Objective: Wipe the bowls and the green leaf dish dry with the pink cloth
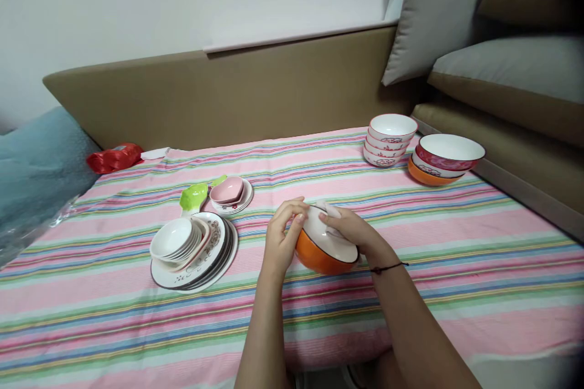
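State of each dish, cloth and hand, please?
Orange bowl: tilted, held.
White cloth: bunched in right fingers, against bowl's inside.
Left fingers: at bowl's rim.
Red-rimmed bowls: stacked upright.
Large bowls: stacked upright.
Large plates: stacked.
Small white bowls: nested above the plates.
Green dish: open side up.
Pink dish: upright on stacked small plates.
Striped cloth: spread out.

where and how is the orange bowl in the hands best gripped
Likely by the left rim and outer wall, from the left, near the left hand: the orange bowl tilts, its open side toward the right hand, which holds a pale cloth.
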A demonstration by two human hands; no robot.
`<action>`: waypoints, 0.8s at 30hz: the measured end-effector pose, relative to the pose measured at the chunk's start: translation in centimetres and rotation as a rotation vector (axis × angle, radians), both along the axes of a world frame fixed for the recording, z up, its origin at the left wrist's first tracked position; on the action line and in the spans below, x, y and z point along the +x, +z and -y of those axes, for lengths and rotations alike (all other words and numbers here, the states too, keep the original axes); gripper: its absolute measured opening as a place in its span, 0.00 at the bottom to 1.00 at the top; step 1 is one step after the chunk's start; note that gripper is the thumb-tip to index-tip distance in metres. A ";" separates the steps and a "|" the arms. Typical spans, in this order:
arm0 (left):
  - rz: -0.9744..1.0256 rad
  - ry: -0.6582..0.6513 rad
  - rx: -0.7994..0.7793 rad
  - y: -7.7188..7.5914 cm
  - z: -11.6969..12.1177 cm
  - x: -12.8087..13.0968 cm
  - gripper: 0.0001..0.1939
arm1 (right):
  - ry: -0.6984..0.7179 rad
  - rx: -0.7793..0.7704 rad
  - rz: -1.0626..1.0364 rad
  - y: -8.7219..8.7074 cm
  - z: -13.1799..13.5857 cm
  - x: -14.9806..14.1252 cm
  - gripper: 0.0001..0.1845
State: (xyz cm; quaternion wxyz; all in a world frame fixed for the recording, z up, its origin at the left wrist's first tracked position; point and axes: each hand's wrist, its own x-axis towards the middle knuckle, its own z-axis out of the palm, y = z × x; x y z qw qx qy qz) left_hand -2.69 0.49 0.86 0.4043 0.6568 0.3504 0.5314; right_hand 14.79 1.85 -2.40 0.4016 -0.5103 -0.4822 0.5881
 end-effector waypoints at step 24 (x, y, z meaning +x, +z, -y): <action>0.805 0.323 -0.542 -1.6 -1.2 1.4 0.16 | -0.090 -0.157 -0.549 -0.2 -0.6 -1.4 0.14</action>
